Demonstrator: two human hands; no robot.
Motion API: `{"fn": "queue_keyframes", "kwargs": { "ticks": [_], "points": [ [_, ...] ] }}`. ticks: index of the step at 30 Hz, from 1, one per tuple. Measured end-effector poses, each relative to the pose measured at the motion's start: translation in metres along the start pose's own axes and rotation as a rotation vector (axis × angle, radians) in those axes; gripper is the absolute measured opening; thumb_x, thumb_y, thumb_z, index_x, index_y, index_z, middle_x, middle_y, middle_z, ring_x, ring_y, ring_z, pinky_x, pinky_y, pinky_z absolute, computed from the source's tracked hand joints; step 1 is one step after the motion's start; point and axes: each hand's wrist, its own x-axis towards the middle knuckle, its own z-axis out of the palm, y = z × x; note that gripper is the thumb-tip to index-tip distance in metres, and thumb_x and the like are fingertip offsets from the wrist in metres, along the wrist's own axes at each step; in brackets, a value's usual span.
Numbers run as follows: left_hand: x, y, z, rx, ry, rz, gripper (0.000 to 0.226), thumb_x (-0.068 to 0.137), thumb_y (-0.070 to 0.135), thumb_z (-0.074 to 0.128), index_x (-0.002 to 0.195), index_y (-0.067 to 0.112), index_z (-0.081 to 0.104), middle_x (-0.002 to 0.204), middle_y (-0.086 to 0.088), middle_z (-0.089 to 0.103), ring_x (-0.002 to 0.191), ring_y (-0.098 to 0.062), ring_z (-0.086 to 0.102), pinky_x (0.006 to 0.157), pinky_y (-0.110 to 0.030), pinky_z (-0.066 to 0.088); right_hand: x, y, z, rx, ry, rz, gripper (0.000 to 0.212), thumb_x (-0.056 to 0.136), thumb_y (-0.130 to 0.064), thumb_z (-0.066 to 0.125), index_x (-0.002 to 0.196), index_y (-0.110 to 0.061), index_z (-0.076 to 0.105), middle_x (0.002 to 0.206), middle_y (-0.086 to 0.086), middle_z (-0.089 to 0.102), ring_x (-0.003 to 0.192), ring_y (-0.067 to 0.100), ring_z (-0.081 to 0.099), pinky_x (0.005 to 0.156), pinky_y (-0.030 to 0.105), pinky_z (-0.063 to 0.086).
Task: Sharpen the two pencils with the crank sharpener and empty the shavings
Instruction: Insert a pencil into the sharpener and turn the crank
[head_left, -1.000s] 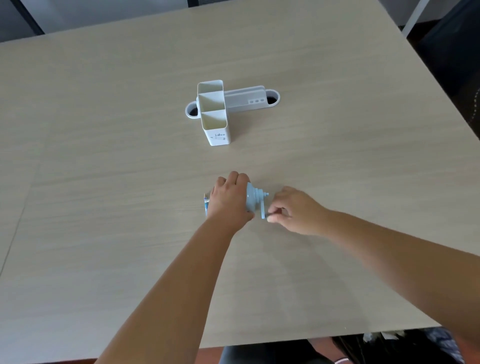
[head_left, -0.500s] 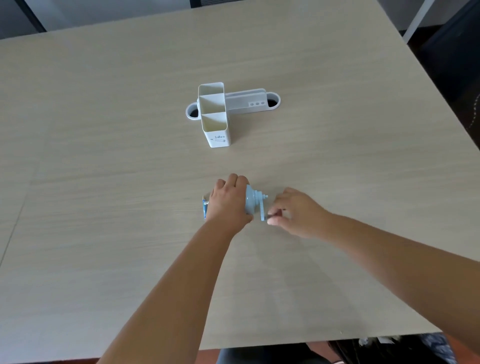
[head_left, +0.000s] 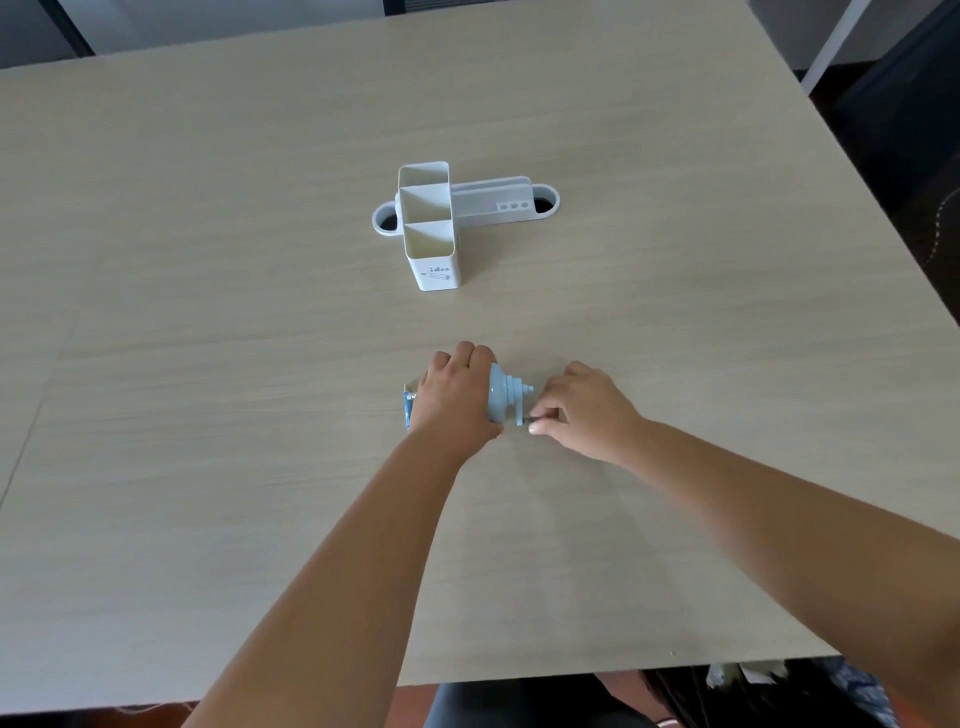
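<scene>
I see a pale wood-grain bench (head_left: 208, 364) filling most of the view. On it, toward the far side, stands a white desk organiser (head_left: 430, 228) — three open square compartments in a row, with small print on its near face. Behind it lies a long white cable grommet (head_left: 519, 205) set in the bench top, a dark hole at each end. A white metal leg (head_left: 836, 41) and dark chairs (head_left: 914, 130) sit off to the far right

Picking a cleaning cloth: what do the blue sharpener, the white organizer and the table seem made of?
Sharpener: probably plastic, smooth uniform pale blue, moulded steps. Organizer: looks like matte white plastic or coated metal, thin even walls; unclear which. Table: wood-grain surface, likely laminate, pale and low-sheen.
</scene>
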Motion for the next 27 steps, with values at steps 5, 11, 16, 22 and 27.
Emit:
{"fn": "queue_keyframes", "kwargs": {
  "ticks": [5, 11, 16, 22, 27],
  "points": [
    [-0.002, -0.002, -0.010, 0.009, -0.079, 0.040, 0.110, 0.054, 0.051, 0.085, 0.142, 0.023, 0.026, 0.143, 0.006, 0.034, 0.136, -0.029, 0.026, 0.116, -0.047, 0.017, 0.000, -0.007, -0.004, 0.008, -0.034, 0.102, 0.030, 0.078, -0.045, 0.065, 0.100, -0.027, 0.068, 0.105, -0.005, 0.065, 0.105, 0.023, 0.049, 0.085, 0.031, 0.035],
    [-0.036, -0.058, -0.037, -0.271, 0.069, -0.075, 0.071, 0.087, 0.037, 0.064, 0.148, 0.025, 0.030, 0.151, 0.001, 0.036, 0.144, -0.021, 0.020, 0.118, -0.040, 0.020, -0.013, -0.021, -0.044, 0.251, 0.129, 0.095, 0.057, 0.074, -0.047, 0.071, 0.125, -0.028, 0.056, 0.121, -0.003, 0.060, 0.114, 0.021, 0.048, 0.096, 0.031, 0.039],
    [-0.046, -0.078, -0.021, -0.140, 0.006, -0.086, 0.039, 0.095, 0.022, 0.052, 0.134, 0.028, 0.053, 0.127, 0.000, 0.061, 0.126, -0.023, 0.047, 0.095, -0.030, 0.041, 0.018, -0.077, -0.054, 0.180, 0.015, -0.104, 0.054, 0.076, -0.039, 0.070, 0.127, -0.029, 0.054, 0.126, -0.002, 0.056, 0.117, 0.019, 0.046, 0.099, 0.032, 0.039],
    [-0.038, -0.070, -0.018, -0.071, 0.229, 0.016, 0.014, 0.083, 0.022, 0.072, 0.096, 0.024, 0.076, 0.087, -0.001, 0.072, 0.087, -0.030, 0.063, 0.067, -0.032, 0.049, 0.034, -0.089, -0.031, 0.040, -0.062, -0.112, 0.044, 0.079, -0.031, 0.067, 0.122, -0.024, 0.059, 0.129, -0.003, 0.056, 0.120, 0.020, 0.047, 0.093, 0.029, 0.040],
    [-0.031, -0.086, -0.015, -0.052, 0.294, 0.160, 0.011, 0.070, 0.018, 0.082, 0.079, 0.021, 0.077, 0.065, 0.002, 0.067, 0.060, -0.028, 0.060, 0.055, -0.029, 0.051, 0.032, -0.088, -0.035, 0.052, -0.063, -0.092, 0.044, 0.077, -0.028, 0.067, 0.121, -0.025, 0.060, 0.130, -0.002, 0.056, 0.121, 0.019, 0.048, 0.096, 0.033, 0.044]
  ]
}}
